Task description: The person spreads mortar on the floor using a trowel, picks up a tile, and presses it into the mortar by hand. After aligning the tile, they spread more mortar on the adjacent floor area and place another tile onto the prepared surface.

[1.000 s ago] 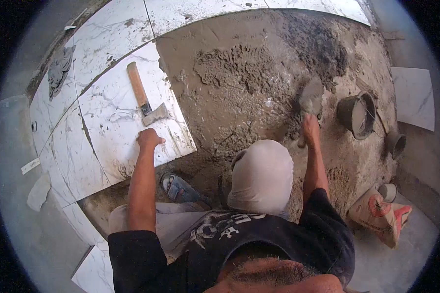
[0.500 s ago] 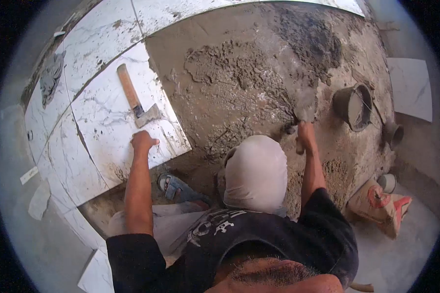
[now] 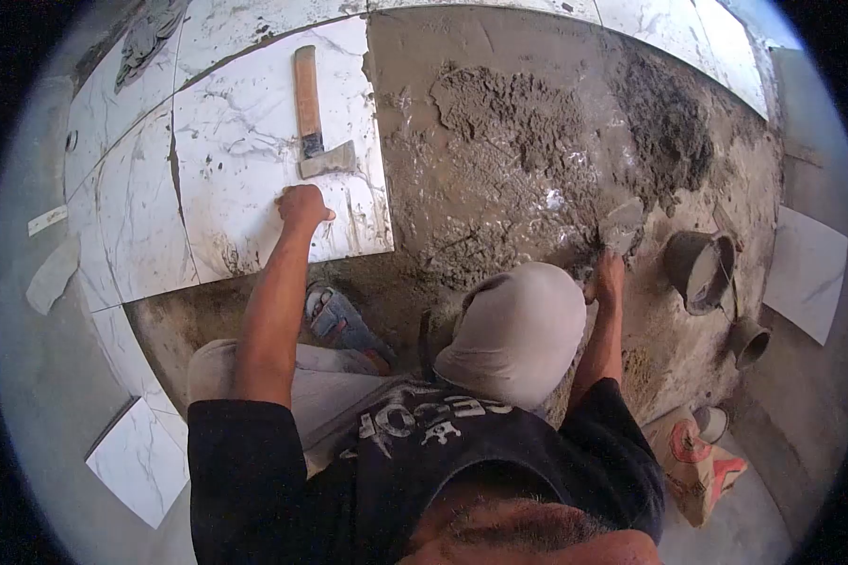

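My left hand (image 3: 303, 205) rests on a white marble-patterned tile (image 3: 245, 141), fingers curled in and thumb sticking out. Just beyond it lies a hatchet (image 3: 309, 104) with a wooden handle and a steel head. My right hand (image 3: 610, 275) is wrapped around the handle of a trowel (image 3: 622, 224), whose mortar-smeared blade is over the wet mortar (image 3: 499, 179). The trowel's handle is mostly hidden by the fingers. Part of my knee (image 3: 523, 325) stands between the two hands.
A dark bucket (image 3: 685, 268) and a smaller pot (image 3: 749, 342) stand at the right. Nearby are a paper sack (image 3: 685, 461) and a leaning tile (image 3: 806, 273). Laid tiles border the mortar at the left and back. A grey rag (image 3: 148, 42) lies at the upper left.
The view has turned, shifting the whole scene. My left hand stays by the hatchet on the tile. The trowel blade, blurred before, now shows more clearly near the mortar.
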### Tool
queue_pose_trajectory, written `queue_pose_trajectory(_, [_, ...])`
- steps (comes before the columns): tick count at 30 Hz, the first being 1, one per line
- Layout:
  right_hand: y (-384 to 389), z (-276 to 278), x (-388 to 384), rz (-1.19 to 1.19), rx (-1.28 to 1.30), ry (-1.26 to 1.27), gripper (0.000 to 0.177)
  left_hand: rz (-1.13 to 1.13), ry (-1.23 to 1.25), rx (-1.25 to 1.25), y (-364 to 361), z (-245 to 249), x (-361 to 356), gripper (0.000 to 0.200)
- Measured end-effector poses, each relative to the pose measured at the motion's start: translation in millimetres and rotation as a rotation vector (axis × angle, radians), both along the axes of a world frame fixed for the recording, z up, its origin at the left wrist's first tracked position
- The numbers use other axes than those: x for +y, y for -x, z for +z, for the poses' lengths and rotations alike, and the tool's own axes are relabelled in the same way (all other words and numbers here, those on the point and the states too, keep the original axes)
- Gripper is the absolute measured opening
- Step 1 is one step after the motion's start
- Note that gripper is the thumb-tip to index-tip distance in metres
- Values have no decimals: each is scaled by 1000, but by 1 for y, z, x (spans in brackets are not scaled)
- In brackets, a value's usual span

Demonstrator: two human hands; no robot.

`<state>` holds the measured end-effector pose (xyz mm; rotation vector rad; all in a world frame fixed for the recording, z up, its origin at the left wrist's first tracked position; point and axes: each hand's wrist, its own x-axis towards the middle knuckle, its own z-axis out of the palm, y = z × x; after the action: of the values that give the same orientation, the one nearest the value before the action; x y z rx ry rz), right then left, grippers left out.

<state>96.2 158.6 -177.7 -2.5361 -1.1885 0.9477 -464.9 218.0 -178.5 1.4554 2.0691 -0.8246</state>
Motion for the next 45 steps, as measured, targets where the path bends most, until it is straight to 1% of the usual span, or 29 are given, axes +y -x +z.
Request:
queue_pose_trajectory(2, [-2,2,-3,-44,63,-87,48,15,10,-17,-4,6,-1,53])
queue_pose_trajectory(4, [30,31,4,-152,458,-280,44,28,34,-46,-5,11,-1,53])
queue_pose_trajectory(5, [35,26,7,-162,456,-277,44,19,39,-46,-6,15,-1,53])
queue_pose_trajectory(7, [37,15,29,-473,734,4,47,26,56,-49,-11,21,3,53])
queue_pose_trajectory(8, [35,13,31,-474,734,-5,47,22,49,-51,-10,18,3,53])
queue_pose_trajectory(10, [32,9,33,-295,603,57,49,-11,7,-7,-6,9,-1,53])
queue_pose_trajectory(11, [25,5,30,-295,598,57,49,-11,8,-11,-5,9,-1,53])
queue_pose_trajectory(13, [2,0,22,54,560,86,52,55,7,-34,-8,13,0,55])
queue_pose_trajectory(14, [27,42,30,276,419,85,41,87,49,-81,-6,14,1,56])
queue_pose_trajectory(15, [14,24,23,279,419,84,41,89,47,-82,-9,14,-1,56])
queue_pose_trajectory(17, [-9,-27,14,340,332,-116,43,48,54,-49,-9,16,2,57])
queue_pose_trajectory(18, [7,15,29,312,466,87,45,56,79,-41,-8,15,4,59])
queue_pose_trajectory(22, [-21,2,78,230,490,-8,45,92,72,-25,-2,2,1,63])
queue_pose_trajectory(24, [-29,-5,99,444,414,-30,44,75,86,-27,-7,12,2,63])
queue_pose_trajectory(25, [-25,-5,98,443,417,-31,44,57,94,-36,-8,15,3,64])
queue_pose_trajectory(27, [-1,18,91,794,266,-86,47,73,102,-41,-6,14,5,63])
queue_pose_trajectory(28, [-2,20,79,1189,-39,-257,49,85,113,-48,-5,13,3,62])
queue_pose_trajectory(29, [2,23,75,1191,-38,-252,49,86,117,-50,-2,5,-2,62])
queue_pose_trajectory(31, [21,31,68,777,209,299,45,119,15,12,6,-18,-5,59])
queue_pose_trajectory(33, [22,38,48,775,132,228,40,77,35,-23,-4,5,0,59])
queue_pose_trajectory(35, [7,16,17,521,-17,73,38,44,67,-53,-8,15,1,60])
queue_pose_trajectory(36, [0,13,2,370,-22,8,40,48,76,-62,-7,14,0,61])
queue_pose_trajectory(37, [-6,11,-9,369,-25,12,40,55,75,-71,-5,13,1,62])
queue_pose_trajectory(39, [0,32,-19,-69,132,226,41,68,68,-63,0,2,-1,63])
queue_pose_trajectory(40, [22,56,-17,-22,193,96,45,79,59,-50,2,-3,-1,64])
queue_pose_trajectory(41, [20,45,-18,-13,193,102,45,89,63,-50,4,-6,0,64])
queue_pose_trajectory(43, [13,-8,-24,234,236,-186,52,108,92,-100,9,-11,0,64])
queue_pose_trajectory(44, [-7,-53,-25,759,-135,-343,51,128,94,-90,11,-11,0,64])
queue_pose_trajectory(45, [23,-35,-10,775,-120,-344,51,138,100,-77,10,-12,0,65])
